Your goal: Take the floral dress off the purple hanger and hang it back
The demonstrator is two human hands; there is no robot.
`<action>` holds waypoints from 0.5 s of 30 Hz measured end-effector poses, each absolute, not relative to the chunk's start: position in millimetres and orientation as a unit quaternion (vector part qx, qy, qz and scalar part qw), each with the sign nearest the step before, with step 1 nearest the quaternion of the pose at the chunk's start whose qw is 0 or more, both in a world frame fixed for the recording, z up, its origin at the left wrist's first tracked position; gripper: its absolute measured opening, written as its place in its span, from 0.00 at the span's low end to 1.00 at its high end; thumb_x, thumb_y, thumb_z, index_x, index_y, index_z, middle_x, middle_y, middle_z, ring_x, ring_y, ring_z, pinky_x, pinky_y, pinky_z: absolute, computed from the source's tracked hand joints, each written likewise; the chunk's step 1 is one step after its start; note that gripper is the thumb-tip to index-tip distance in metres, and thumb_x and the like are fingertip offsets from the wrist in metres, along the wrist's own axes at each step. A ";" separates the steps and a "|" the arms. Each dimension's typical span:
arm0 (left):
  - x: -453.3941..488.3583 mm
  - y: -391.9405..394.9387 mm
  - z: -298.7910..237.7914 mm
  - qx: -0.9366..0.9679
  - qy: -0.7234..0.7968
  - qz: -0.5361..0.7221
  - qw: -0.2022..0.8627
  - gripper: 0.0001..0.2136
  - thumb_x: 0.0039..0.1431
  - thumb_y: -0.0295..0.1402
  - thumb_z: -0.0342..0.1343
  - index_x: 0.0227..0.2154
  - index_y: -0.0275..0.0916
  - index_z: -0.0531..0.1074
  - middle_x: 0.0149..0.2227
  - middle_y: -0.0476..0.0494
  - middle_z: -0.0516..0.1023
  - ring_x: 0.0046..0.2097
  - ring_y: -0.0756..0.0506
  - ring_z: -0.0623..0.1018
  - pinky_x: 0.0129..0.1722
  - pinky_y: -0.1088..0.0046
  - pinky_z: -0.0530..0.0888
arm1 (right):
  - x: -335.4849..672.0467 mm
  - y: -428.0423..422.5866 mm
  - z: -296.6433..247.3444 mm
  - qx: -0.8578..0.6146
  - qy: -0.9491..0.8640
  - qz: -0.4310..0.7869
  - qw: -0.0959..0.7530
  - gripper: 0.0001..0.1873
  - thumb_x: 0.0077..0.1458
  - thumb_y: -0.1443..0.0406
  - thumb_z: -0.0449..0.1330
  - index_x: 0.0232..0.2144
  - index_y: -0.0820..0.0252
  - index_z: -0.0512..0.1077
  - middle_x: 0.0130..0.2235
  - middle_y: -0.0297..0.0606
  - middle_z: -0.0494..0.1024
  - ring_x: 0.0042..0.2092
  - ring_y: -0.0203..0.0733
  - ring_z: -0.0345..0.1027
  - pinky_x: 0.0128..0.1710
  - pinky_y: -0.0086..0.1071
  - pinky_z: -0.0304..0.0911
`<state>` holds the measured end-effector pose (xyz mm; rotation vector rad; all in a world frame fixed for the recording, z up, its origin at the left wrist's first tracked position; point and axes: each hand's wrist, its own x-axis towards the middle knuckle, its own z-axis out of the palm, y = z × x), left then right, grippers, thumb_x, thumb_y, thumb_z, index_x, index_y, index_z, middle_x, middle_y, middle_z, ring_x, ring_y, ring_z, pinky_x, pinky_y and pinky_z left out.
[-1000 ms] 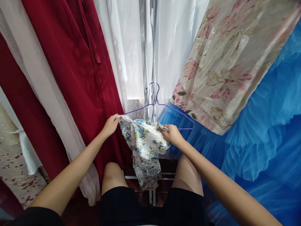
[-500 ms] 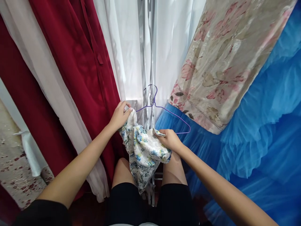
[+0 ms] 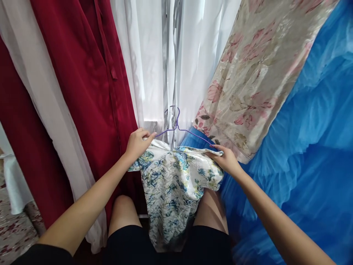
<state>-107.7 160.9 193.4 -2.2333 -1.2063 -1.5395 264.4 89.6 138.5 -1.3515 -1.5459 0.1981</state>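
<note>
A white garment with a blue and green flower print (image 3: 173,180) hangs spread over a thin purple wire hanger (image 3: 176,127) in front of me. My left hand (image 3: 137,142) is closed on the garment's left shoulder at the hanger's left end. My right hand (image 3: 226,160) pinches the garment's right shoulder at the hanger's right end. The hanger's hook (image 3: 176,114) stands up beside a metal rack pole (image 3: 165,73). The cloth falls down between my knees.
Hanging clothes close in on both sides: a dark red dress (image 3: 91,84) and a white sheer one (image 3: 41,99) at left, a beige dress with pink flowers (image 3: 256,73) and blue tulle (image 3: 311,147) at right. White curtain (image 3: 143,55) lies behind.
The garment was bunched between my hands; now it is spread across the hanger. My right hand has moved right to the hanger's end, and the hanger has dropped a little.
</note>
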 end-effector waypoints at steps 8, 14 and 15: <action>-163.1 173.0 161.6 -0.766 -0.429 -0.476 -0.057 0.19 0.69 0.46 0.47 0.29 0.39 0.72 0.26 0.49 0.70 0.32 0.46 0.70 0.33 0.72 0.64 | 277.4 65.0 182.8 -0.533 -0.747 0.151 0.367 0.21 0.52 0.52 0.68 0.18 0.61 0.75 0.18 0.33 0.71 0.22 0.35 0.59 0.23 0.30 0.51; -156.3 161.9 171.2 -0.791 -0.376 -0.483 -0.006 0.18 0.69 0.43 0.48 0.47 0.40 0.78 0.47 0.39 0.80 0.49 0.38 0.77 0.52 0.67 0.69 | 267.7 79.6 188.1 -0.475 -0.564 0.497 0.457 0.14 0.45 0.58 0.73 0.26 0.62 0.78 0.24 0.39 0.78 0.26 0.44 0.73 0.27 0.35 0.69; -148.5 159.5 177.1 -0.799 -0.375 -0.470 -0.011 0.18 0.69 0.44 0.48 0.49 0.40 0.78 0.47 0.40 0.81 0.49 0.38 0.78 0.52 0.67 0.69 | 260.2 84.7 184.7 -0.461 -0.544 0.503 0.488 0.12 0.48 0.60 0.72 0.27 0.64 0.78 0.25 0.41 0.79 0.27 0.46 0.74 0.29 0.37 0.70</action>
